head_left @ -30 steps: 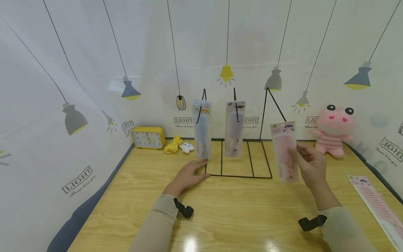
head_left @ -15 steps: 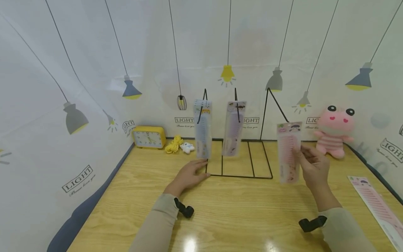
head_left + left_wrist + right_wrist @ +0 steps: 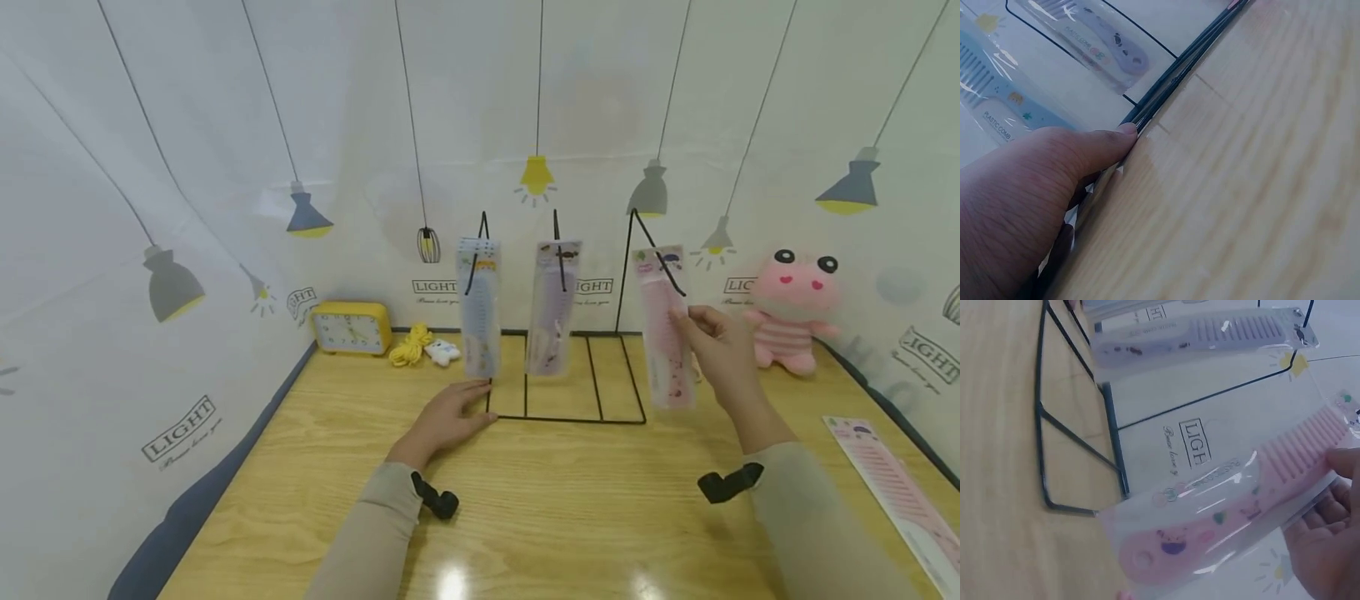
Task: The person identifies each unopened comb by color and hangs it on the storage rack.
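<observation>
In the head view my right hand (image 3: 723,350) pinches the edge of a clear-packed pink comb (image 3: 663,342). Its header is up on the right hook of the black wire rack (image 3: 566,419), the hook's tip showing in front of the packet. The right wrist view shows thumb and fingers at the toothed part of the pink comb (image 3: 1235,506). My left hand (image 3: 446,417) rests on the rack's front left corner, its thumb (image 3: 1107,147) against the base wire. Packed blue combs (image 3: 480,312) hang on the left hook and a packed purple comb (image 3: 553,312) on the middle one.
Another packed pink comb (image 3: 896,492) lies on the table at right. A pink plush toy (image 3: 787,312) sits behind my right hand. At back left stand a yellow clock (image 3: 350,327), a yellow cord bundle (image 3: 410,346) and a small white figure (image 3: 442,352). A printed curtain hangs behind.
My right hand has moved up and left with the pink comb, after a small shift right. The packet's top went from below the right hook's tip to on the hook. My left hand stayed put.
</observation>
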Available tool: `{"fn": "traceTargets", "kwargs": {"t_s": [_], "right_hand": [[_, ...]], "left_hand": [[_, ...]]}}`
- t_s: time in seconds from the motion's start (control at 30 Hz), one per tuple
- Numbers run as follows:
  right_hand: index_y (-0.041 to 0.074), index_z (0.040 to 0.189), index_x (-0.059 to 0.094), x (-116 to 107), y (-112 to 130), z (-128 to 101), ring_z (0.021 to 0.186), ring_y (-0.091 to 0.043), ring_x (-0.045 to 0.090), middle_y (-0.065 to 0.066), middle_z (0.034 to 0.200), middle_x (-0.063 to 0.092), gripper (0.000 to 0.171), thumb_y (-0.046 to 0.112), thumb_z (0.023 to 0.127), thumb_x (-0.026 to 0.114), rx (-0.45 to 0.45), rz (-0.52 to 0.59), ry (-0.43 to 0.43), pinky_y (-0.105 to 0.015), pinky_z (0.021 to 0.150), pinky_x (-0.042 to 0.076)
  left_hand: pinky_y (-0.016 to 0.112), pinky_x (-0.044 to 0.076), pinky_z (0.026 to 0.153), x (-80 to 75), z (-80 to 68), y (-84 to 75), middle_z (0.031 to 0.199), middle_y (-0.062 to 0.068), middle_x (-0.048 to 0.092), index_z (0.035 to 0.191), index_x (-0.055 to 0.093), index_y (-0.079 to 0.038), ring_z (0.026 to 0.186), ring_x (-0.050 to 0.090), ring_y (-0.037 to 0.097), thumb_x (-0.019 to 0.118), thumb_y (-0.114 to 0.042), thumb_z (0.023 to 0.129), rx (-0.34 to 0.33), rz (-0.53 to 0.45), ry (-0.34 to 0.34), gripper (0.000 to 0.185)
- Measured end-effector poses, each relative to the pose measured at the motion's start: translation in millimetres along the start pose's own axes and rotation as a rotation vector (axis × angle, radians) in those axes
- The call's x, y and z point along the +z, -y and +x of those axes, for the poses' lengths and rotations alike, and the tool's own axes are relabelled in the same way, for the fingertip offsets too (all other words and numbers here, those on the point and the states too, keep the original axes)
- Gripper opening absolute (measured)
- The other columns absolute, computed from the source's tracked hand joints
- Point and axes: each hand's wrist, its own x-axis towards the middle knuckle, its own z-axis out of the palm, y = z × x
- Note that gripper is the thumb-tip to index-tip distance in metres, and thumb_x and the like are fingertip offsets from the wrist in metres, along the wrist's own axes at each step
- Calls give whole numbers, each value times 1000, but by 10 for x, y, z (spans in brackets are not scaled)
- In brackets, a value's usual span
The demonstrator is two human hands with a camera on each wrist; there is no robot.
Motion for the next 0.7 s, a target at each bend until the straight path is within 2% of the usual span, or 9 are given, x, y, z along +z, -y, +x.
{"fn": "traceTargets", "kwargs": {"t_s": [0.13, 0.27, 0.37, 0.5, 0.63, 0.7], "right_hand": [[-5, 134, 59, -87, -15, 136, 92, 1, 63, 19, 101, 67, 59, 43, 101, 60, 3, -75, 76, -14, 79, 50], [3, 137, 59, -244, -92, 100, 100, -2, 62, 5, 117, 70, 57, 47, 102, 55, 14, -143, 125, -21, 85, 49], [5, 137, 58, -425, -188, -31, 112, -17, 60, -11, 128, 65, 58, 51, 102, 53, 18, -264, 135, -35, 89, 51], [1, 138, 55, -780, -449, -290, 121, -46, 54, -26, 133, 58, 59, 49, 104, 50, -8, -454, 159, -60, 90, 49], [-9, 141, 47, -1247, -823, -551, 112, -58, 52, -37, 134, 50, 68, 48, 104, 49, 29, -656, 144, -68, 84, 46], [-15, 142, 41, -1491, -1016, -686, 113, -63, 46, -43, 135, 44, 76, 50, 104, 48, 82, -757, 116, -72, 87, 42]], "left_hand": [[50, 29, 119, 25, 7, 18, 159, -4, 38, 154, 45, -21, 146, 33, 26, 56, -56, 99, -1, 7, 13, 66], [50, 28, 119, 33, 13, 3, 159, -4, 38, 154, 45, -21, 146, 33, 26, 56, -56, 99, -1, 8, 16, 66], [50, 28, 119, 28, 22, -14, 159, -4, 38, 154, 45, -21, 146, 33, 26, 56, -55, 99, 0, 8, 11, 65], [49, 28, 119, 26, 36, -25, 159, -5, 38, 154, 44, -21, 146, 33, 25, 57, -54, 99, 6, 11, 8, 65], [49, 27, 120, 28, 43, -29, 159, -6, 38, 154, 44, -21, 146, 33, 24, 57, -55, 99, 3, 14, 7, 65], [49, 28, 119, 28, 39, -33, 158, -5, 38, 154, 44, -21, 146, 33, 25, 57, -55, 99, 4, 16, 9, 66]]}}
